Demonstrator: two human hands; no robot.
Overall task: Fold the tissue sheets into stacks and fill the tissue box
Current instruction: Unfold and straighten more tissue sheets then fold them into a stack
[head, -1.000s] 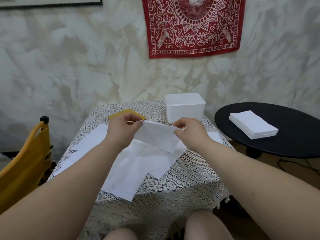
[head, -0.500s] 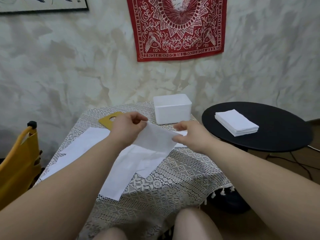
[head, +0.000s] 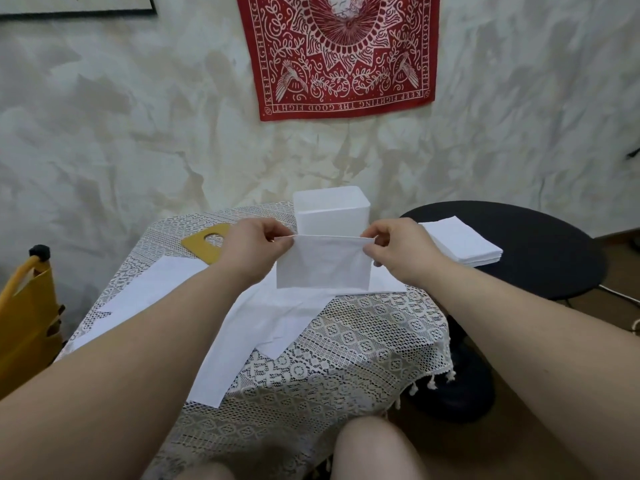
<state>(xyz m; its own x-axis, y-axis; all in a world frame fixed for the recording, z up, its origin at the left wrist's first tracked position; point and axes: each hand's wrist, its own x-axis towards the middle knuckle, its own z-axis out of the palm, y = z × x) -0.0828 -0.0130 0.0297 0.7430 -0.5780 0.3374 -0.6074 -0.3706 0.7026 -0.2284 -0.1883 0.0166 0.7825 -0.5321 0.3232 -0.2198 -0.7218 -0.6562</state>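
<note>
The lace-covered table (head: 363, 344) holds the work at lap height, probably so loose sheets (head: 242, 327) can lie spread flat within reach; the round black side table (head: 540, 244) beside it to the right keeps the finished stack (head: 464, 242) apart from the unfolded ones; the white tissue box (head: 330, 207) stands at the far edge, its opening hidden from here, so how full it is cannot be told; the yellow board (head: 201, 244) with a cut-out lies flat to the left, partly behind the left hand (head: 252, 244), possibly the box's lid; the folded tissue (head: 323, 263) hangs in the air in front of the box, stretched taut by its top corners, likely to square the fold; left hand and right hand (head: 394, 247) each pinch a corner between thumb and curled fingers; the fingertips behind the paper are hidden.
</note>
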